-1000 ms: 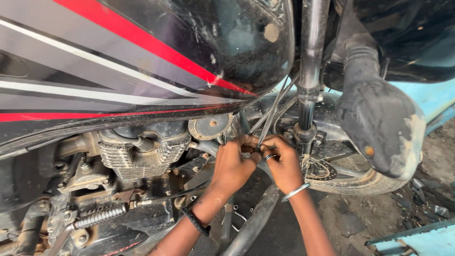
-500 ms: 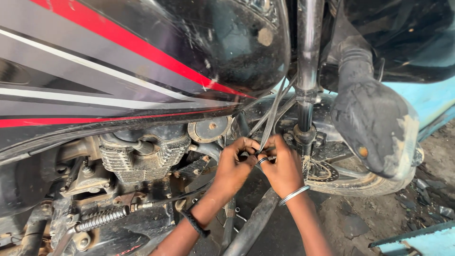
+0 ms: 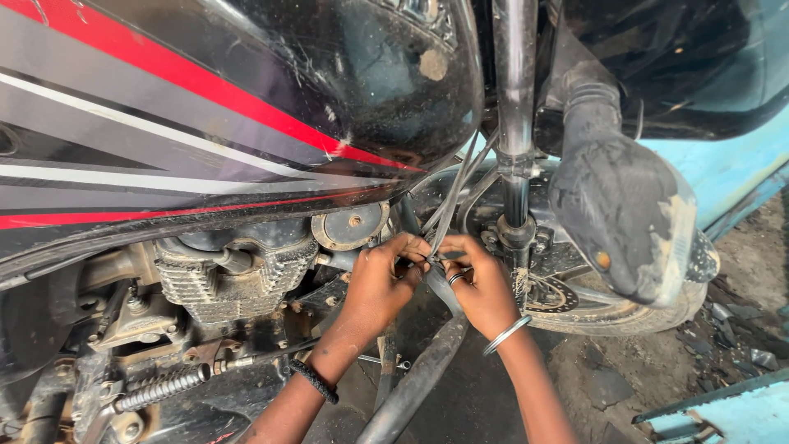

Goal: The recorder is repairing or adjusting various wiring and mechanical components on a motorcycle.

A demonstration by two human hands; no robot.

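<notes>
I look down at a black motorcycle with a red and white striped fuel tank (image 3: 205,123). Both hands work at a bundle of grey cables (image 3: 454,193) that runs down beside the fork leg (image 3: 515,107). My left hand (image 3: 380,284), with a black band on the wrist, pinches the cables from the left. My right hand (image 3: 485,289), with a ring and a metal bangle, grips them from the right. The fingertips of both hands meet at the bundle in front of the engine (image 3: 226,275).
The front wheel (image 3: 608,308) and its dusty black mudguard (image 3: 629,214) sit to the right. A black frame tube (image 3: 415,382) slants down below my hands. Dirt ground with debris (image 3: 723,329) and a blue panel (image 3: 723,411) lie at the right.
Both hands stay on the cables; they have shifted slightly while the fingers work the bundle. The view has tilted slightly.
</notes>
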